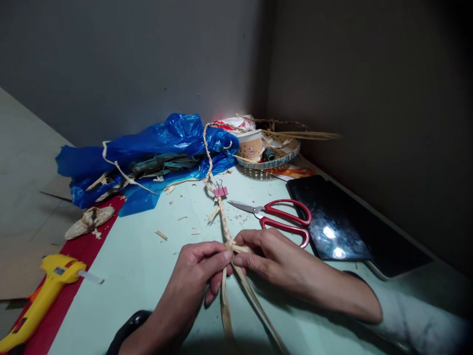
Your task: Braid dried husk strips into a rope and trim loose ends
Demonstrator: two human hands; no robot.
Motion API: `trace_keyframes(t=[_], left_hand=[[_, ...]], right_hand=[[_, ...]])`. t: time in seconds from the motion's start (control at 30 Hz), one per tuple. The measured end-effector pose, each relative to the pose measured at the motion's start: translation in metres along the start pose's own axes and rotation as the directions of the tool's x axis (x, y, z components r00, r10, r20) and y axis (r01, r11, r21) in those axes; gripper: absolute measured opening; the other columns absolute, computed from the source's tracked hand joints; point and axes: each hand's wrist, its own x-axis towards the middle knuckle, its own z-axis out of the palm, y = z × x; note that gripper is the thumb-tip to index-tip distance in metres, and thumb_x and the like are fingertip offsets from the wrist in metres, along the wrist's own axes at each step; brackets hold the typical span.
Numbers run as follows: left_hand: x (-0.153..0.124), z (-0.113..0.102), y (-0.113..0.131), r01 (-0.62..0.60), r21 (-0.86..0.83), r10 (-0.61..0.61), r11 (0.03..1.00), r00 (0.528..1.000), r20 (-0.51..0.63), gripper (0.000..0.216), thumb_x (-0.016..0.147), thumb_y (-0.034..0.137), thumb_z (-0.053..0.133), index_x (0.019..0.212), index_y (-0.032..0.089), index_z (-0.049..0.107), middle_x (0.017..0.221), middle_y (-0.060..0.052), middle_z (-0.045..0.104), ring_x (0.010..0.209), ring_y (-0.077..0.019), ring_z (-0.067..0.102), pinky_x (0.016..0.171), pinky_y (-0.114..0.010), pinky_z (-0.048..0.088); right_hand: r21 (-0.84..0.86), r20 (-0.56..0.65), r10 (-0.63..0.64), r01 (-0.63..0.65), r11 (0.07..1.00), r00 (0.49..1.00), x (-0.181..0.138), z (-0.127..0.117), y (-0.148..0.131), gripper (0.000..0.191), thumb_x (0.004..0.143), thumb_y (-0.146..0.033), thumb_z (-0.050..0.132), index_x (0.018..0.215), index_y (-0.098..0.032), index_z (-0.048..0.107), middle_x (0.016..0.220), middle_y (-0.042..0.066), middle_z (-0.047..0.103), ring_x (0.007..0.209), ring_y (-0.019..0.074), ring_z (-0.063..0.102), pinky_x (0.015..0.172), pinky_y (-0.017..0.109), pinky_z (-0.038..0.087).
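Note:
A braid of pale dried plant fibre point(224, 222) runs down the middle of the table, and a pink binder clip point(220, 191) grips it farther up. My left hand point(207, 266) pinches the near end of the braid between thumb and fingers. Close beside it, my right hand point(262, 254) is closed on one flat strand at the same spot. Two loose fibre strands point(254, 296) trail from the hands toward me. Red-handled scissors point(284, 214) lie just beyond my right hand, blades partly apart and pointing left.
A blue plastic bag point(148, 143) with dried fibre lies at the back left. Behind the clip stand a woven basket point(284, 159) and a paper cup point(250, 145). Black tablets point(340, 217) lie right. At left are a yellow glue gun point(51, 286) and a fibre bundle point(90, 222).

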Motion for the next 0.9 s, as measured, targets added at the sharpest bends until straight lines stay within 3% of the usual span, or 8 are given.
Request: trace_keyframes(t=[0.2, 0.37, 0.47, 0.63, 0.73, 0.9], left_hand=[[0.001, -0.003, 0.000, -0.006, 0.063, 0.005, 0.998, 1.000, 0.016, 0.027, 0.082, 0.031, 0.061, 0.063, 0.013, 0.066, 0.036, 0.006, 0.043, 0.032, -0.0038, 0.029, 0.038, -0.020, 0.020], [0.002, -0.001, 0.003, 0.007, 0.041, -0.008, 0.999, 1.000, 0.010, 0.028, 0.082, 0.031, 0.060, 0.062, 0.013, 0.066, 0.036, 0.007, 0.042, 0.032, -0.0035, 0.026, 0.038, -0.020, 0.019], [0.004, 0.001, 0.002, 0.026, 0.009, -0.026, 1.000, 1.000, -0.002, 0.029, 0.080, 0.033, 0.063, 0.059, 0.014, 0.064, 0.034, 0.007, 0.040, 0.031, -0.0034, 0.027, 0.037, -0.020, 0.018], [0.004, 0.001, -0.003, 0.025, 0.019, -0.025, 1.000, 1.000, 0.013, 0.028, 0.079, 0.038, 0.065, 0.064, 0.016, 0.063, 0.035, 0.007, 0.045, 0.029, -0.0048, 0.031, 0.034, -0.019, 0.020], [0.002, 0.002, -0.004, 0.004, 0.050, -0.006, 0.999, 1.000, 0.030, 0.029, 0.084, 0.037, 0.060, 0.064, 0.016, 0.063, 0.036, 0.007, 0.046, 0.031, -0.0050, 0.033, 0.037, -0.019, 0.026], [-0.001, 0.005, -0.001, 0.033, 0.072, -0.034, 0.997, 0.999, 0.004, 0.025, 0.083, 0.032, 0.058, 0.066, 0.015, 0.064, 0.038, 0.007, 0.047, 0.035, -0.0058, 0.037, 0.041, -0.020, 0.029]], right_hand=[[0.003, 0.028, 0.039, -0.039, 0.999, 0.999, 0.002, -0.005, 0.000, 0.026, 0.091, -0.036, 0.054, 0.079, -0.015, 0.064, 0.066, -0.002, 0.054, 0.061, 0.0119, 0.044, 0.052, 0.024, 0.029], [0.076, 0.072, 0.038, -0.044, 0.996, 0.997, 0.000, -0.011, -0.004, 0.031, 0.097, -0.033, 0.044, 0.080, -0.017, 0.065, 0.075, 0.000, 0.065, 0.068, 0.0127, 0.054, 0.062, 0.024, 0.037], [0.052, 0.027, 0.073, -0.074, 0.996, 0.997, -0.002, -0.010, -0.005, 0.032, 0.096, -0.035, 0.045, 0.077, -0.017, 0.062, 0.070, -0.001, 0.062, 0.066, 0.0130, 0.053, 0.060, 0.023, 0.036], [-0.037, -0.047, 0.125, -0.127, 0.991, 0.991, -0.001, 0.000, 0.002, 0.028, 0.085, -0.046, 0.061, 0.081, -0.018, 0.062, 0.072, -0.001, 0.059, 0.068, 0.0154, 0.052, 0.053, 0.024, 0.031], [-0.100, -0.050, 0.090, -0.094, 0.991, 0.995, -0.001, 0.004, 0.003, 0.028, 0.091, -0.042, 0.054, 0.078, -0.018, 0.063, 0.070, 0.001, 0.060, 0.068, 0.0161, 0.052, 0.056, 0.025, 0.031], [-0.022, 0.015, 0.078, -0.077, 0.997, 0.997, -0.001, 0.002, 0.001, 0.028, 0.096, -0.033, 0.047, 0.081, -0.020, 0.067, 0.074, 0.000, 0.065, 0.068, 0.0146, 0.056, 0.057, 0.025, 0.033]])
